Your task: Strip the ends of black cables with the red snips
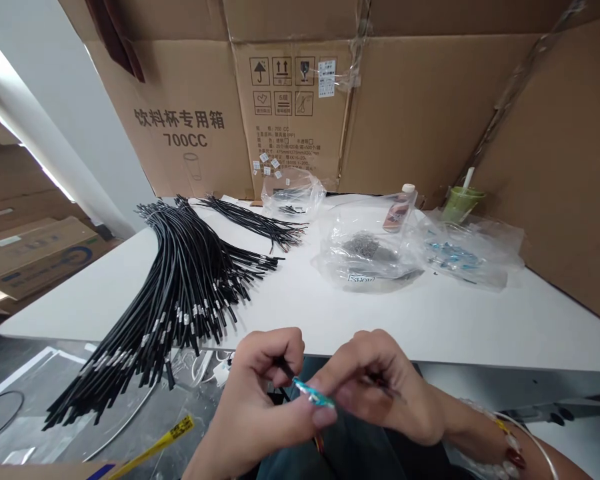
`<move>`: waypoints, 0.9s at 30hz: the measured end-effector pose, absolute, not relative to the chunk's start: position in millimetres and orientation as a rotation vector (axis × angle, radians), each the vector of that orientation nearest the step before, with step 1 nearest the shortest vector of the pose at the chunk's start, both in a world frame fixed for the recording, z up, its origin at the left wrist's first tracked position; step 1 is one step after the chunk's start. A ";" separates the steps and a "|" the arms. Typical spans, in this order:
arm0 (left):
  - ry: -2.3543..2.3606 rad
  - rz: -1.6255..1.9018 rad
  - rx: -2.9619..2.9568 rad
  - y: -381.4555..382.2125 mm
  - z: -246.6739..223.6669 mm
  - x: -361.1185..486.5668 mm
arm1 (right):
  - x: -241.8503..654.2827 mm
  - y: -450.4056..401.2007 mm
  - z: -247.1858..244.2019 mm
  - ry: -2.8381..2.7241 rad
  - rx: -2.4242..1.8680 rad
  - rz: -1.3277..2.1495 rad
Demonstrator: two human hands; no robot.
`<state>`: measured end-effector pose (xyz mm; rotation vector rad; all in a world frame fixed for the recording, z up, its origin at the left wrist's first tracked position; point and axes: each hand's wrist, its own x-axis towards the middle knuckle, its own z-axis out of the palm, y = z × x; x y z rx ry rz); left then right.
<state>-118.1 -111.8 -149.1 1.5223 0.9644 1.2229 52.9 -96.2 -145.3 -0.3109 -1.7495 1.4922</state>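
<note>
In front of the table edge, my left hand (pixel 270 393) is closed around a black cable (pixel 284 367). A small shiny blue-and-silver strip (pixel 314 393) lies at the cable's end, over my left thumb. My right hand (pixel 380 387) is closed too, its thumb and fingertips pressed against the strip's side. Something dark shows between the right fingers, too hidden to name. Thin coloured wires (pixel 320 443) hang below the hands. To the left, a large bundle of black cables (pixel 180 267) with silvery bands near their ends overhangs the table.
The white table (pixel 290 307) carries a smaller cable bundle (pixel 255 220), a clear bag of small metal parts (pixel 365 247) and a bag of blue pieces (pixel 455 257). A bottle (pixel 399 210) and a green cup (pixel 461 203) stand behind. Cardboard (pixel 405 100) walls the back and right.
</note>
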 end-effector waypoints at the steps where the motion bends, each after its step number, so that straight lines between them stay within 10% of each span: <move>1: 0.966 1.199 1.505 -111.3 -146.4 -116.2 | 56.2 -96.5 -142.2 -1.736 -0.356 1.512; 27: 1.565 1.934 1.900 -109.3 -160.2 -90.4 | 47.6 -133.7 -152.5 -1.856 -1.007 0.709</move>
